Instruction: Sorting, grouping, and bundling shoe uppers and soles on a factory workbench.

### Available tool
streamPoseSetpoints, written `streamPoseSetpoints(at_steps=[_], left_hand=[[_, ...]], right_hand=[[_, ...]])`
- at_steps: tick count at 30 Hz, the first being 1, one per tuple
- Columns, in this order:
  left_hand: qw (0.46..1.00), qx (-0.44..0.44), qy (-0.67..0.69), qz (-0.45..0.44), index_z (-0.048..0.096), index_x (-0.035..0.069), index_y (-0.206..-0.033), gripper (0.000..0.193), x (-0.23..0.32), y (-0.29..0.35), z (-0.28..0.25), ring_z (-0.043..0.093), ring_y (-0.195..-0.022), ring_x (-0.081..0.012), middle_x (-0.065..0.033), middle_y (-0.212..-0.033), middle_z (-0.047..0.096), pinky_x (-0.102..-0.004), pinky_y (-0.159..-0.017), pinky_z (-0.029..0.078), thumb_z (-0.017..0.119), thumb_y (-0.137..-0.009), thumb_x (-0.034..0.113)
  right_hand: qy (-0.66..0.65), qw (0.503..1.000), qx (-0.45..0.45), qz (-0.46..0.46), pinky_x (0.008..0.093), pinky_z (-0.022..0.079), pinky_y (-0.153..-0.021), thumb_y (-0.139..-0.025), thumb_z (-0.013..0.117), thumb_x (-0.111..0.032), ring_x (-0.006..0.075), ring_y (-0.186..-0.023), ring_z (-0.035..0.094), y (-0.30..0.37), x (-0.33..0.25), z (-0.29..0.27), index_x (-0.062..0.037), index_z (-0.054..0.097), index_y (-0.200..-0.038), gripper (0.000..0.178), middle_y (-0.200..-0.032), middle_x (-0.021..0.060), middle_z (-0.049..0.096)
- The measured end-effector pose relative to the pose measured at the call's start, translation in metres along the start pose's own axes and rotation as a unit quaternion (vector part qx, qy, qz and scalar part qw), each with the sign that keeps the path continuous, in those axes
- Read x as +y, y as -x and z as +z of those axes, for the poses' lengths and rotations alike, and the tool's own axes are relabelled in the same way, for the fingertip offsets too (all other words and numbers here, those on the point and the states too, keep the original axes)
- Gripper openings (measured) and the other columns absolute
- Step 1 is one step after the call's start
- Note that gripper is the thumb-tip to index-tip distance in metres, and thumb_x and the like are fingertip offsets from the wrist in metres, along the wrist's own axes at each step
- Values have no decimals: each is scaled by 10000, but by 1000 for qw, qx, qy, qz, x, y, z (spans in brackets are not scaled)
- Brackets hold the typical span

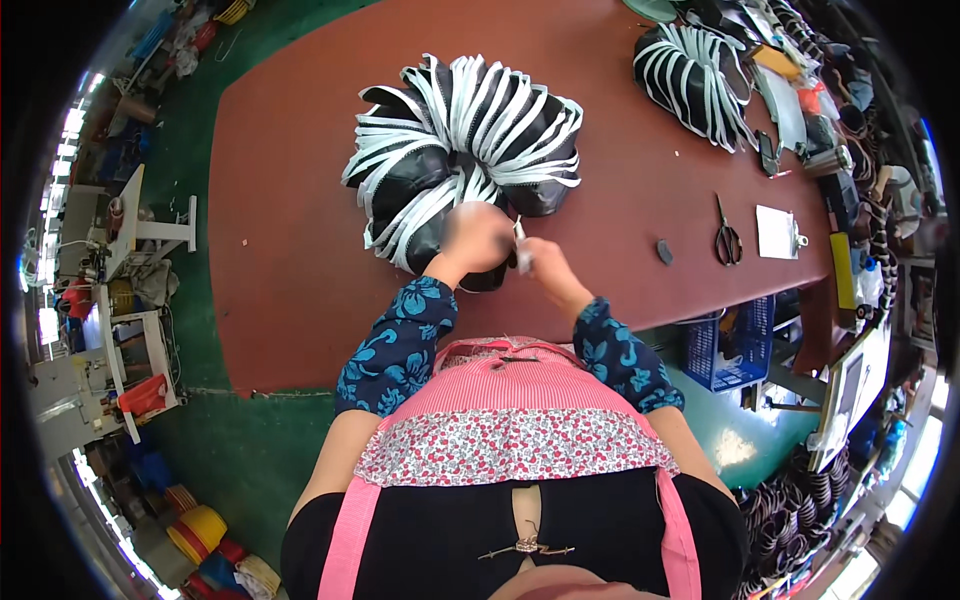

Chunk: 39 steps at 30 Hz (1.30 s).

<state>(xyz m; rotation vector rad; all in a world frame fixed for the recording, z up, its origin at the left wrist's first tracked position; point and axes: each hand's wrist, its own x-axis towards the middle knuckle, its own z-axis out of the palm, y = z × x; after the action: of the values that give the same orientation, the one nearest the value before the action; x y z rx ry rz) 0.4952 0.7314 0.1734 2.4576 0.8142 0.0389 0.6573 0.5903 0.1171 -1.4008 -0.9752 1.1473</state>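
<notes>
A thick ring of black, leather-like pieces with white edging strips (520, 125) lies on the red-brown table in front of me. At its near end my left hand (475, 238) is closed over a black piece (486, 279), whose dark part shows below the palm. Those fingers are blurred and partly hidden. Just to the right, my right hand (548, 272) pinches a narrow white strip (521, 245) close to the left hand. Whether this strip is the edging of the held piece, I cannot tell.
Black scissors (728, 240), a small dark block (664, 251) and a white clipboard (776, 232) lie at the table's right. A second black-and-white bundle (695, 85) sits farther back beside assorted clutter. A blue crate (732, 345) stands below the right table edge.
</notes>
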Motion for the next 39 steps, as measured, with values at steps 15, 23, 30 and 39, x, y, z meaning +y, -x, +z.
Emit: streamPoseSetpoints(at_steps=[15, 23, 30, 39], left_hand=[[1000, 27, -8, 10, 738, 243, -939, 191, 1, 8, -6, 526, -1458, -283, 58, -1247, 753, -633, -1125, 321, 828, -771, 246], [1000, 8, -18, 11, 723, 206, -873, 165, 31, -31, -3, 532, -1424, -278, 54, -1222, 745, -677, -1111, 306, 845, -764, 228], [996, 35, -66, -41, 765, 181, -877, 150, 18, -15, 13, 560, -1373, -278, 0, -1247, 742, -636, -1090, 333, 829, -764, 256], [996, 5, -77, -48, 809, 191, -903, 107, 15, -24, 9, 561, -1383, -243, 45, -1236, 748, -660, -1158, 308, 786, -798, 192]], right_hand=[[448, 890, -43, 74, 588, 579, -824, -1046, 657, -381, 485, -910, 727, 64, 8, -126, -60, 766, -975, 346, -941, 239, 763], [532, 707, 454, 111, 571, 540, -1050, -891, 641, -144, 483, -1195, 675, 88, 85, -478, -20, 731, -1266, 405, -1212, 272, 734], [573, 682, 378, 252, 582, 570, -1013, -836, 697, -197, 519, -1162, 661, 25, 101, -506, -11, 612, -1235, 448, -1182, 255, 682], [102, 942, 191, 256, 335, 519, -629, -941, 646, -27, 161, -751, 660, 57, 93, -457, 20, 670, -1177, 242, -922, 80, 705]])
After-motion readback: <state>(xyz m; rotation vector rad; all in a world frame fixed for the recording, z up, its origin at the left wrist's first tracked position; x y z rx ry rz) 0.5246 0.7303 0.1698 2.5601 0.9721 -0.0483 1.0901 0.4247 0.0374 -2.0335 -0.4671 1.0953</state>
